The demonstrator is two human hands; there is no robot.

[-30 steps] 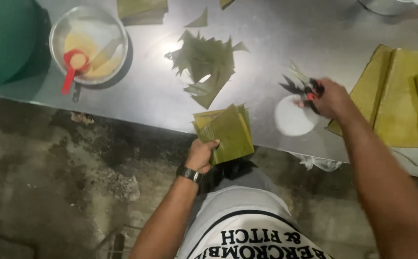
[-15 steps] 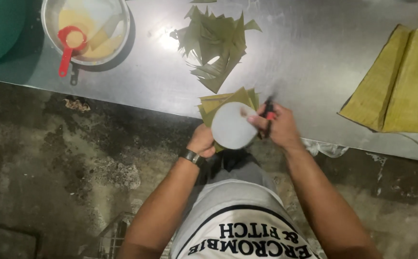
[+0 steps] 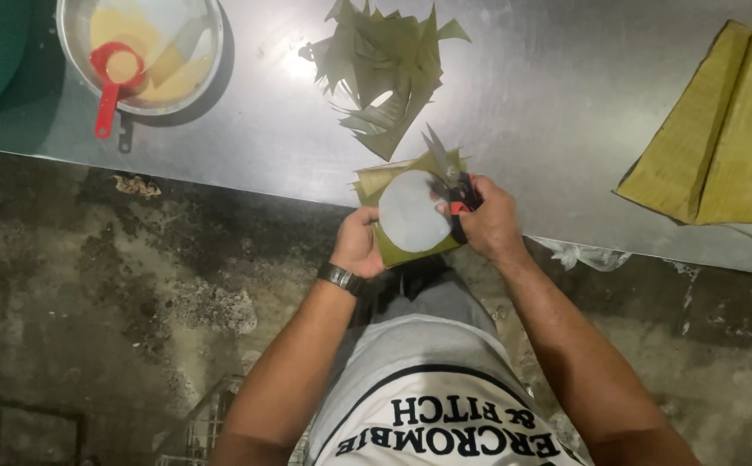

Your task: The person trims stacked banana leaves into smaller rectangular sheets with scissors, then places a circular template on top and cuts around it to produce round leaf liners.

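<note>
While both hands meet at the near table edge:
left hand (image 3: 358,244): pinching folded leaf stack (image 3: 390,252), white disc (image 3: 411,210) on top
right hand (image 3: 490,223): closed around scissors (image 3: 446,173), just right of disc

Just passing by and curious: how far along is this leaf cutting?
Done, it seems: a heap of green leaf trimmings lies on the steel table. In hand: the left hand holds a folded green leaf stack under a round white disc, the right hand has scissors. Left: yellow-green folded leaves lie uncut.
</note>
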